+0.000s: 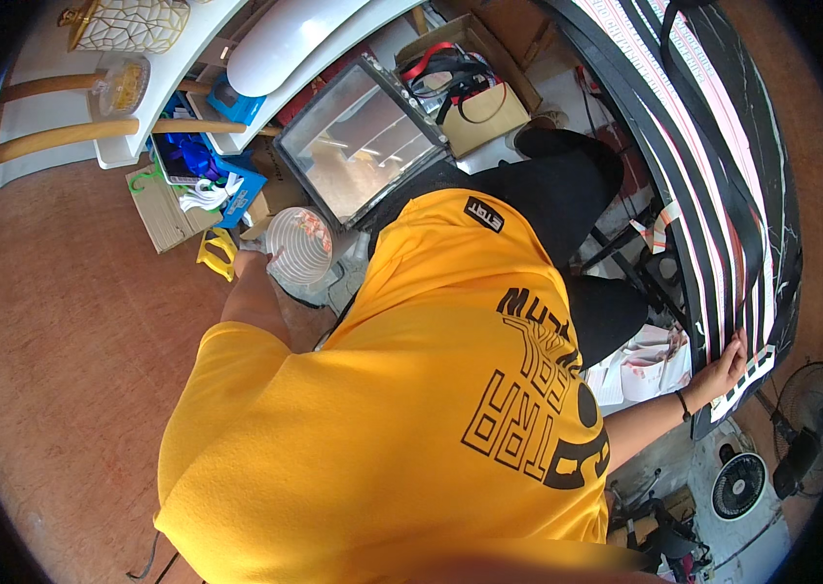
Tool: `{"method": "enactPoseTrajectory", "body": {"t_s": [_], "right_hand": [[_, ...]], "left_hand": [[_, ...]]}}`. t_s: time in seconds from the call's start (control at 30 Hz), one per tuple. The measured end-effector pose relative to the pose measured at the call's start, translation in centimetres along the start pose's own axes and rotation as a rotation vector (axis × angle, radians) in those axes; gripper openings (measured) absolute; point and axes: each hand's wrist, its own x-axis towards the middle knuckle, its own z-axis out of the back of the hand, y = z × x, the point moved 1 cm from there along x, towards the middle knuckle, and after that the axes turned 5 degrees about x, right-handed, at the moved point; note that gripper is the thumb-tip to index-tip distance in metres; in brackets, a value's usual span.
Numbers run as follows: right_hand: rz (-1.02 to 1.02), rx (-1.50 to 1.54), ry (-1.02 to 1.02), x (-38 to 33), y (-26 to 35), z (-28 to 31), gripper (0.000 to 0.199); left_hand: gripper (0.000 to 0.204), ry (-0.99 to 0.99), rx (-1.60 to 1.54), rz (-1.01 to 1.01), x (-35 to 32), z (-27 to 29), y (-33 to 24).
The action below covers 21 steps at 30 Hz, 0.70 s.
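My left hand [254, 263] is closed at the side of a clear, ribbed round tub [300, 251], which has small orange and white pieces inside. Just beside that hand is a yellow handle-shaped piece [218, 254]. My right hand [721, 371], with a dark band at the wrist, lies with its fingers stretched over the near end of long black and white strips [713, 185]. These strips run lengthwise along a black marbled tabletop [769, 185]. Part of the right hand's fingertips is hard to make out against the strips.
A grey-framed clear-lidded box [363, 136] stands beyond the tub. Behind it, a cardboard box [484, 122] holds black and red straps. White shelving [178, 58] curves across the far left, above a blue box [241, 195]. Fans [738, 485] stand at the lower right.
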Motion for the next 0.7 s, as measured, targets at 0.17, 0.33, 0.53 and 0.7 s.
{"method": "enactPoseTrajectory", "body": {"t_s": [0.17,0.33,0.53,0.7], "right_hand": [[-0.023,-0.011,-0.011,0.0,-0.4,0.2,0.023],[-0.080,-0.037,-0.015,0.1,-0.9,0.4,0.027],[0.054,-0.055,-0.109,-0.4,0.3,-0.4,0.015],[0.090,-0.066,-0.345,-1.7,1.3,-0.1,0.018]], "left_hand": [[0.058,-0.018,0.118,-0.086,3.1,-1.7,0.5],[0.046,-0.188,0.153,-0.207,2.8,-0.9,-3.1],[0.022,-0.713,-0.725,-1.121,-15.9,8.2,-23.5],[0.034,-0.130,-1.088,-1.504,-33.9,13.4,-36.7]]}}
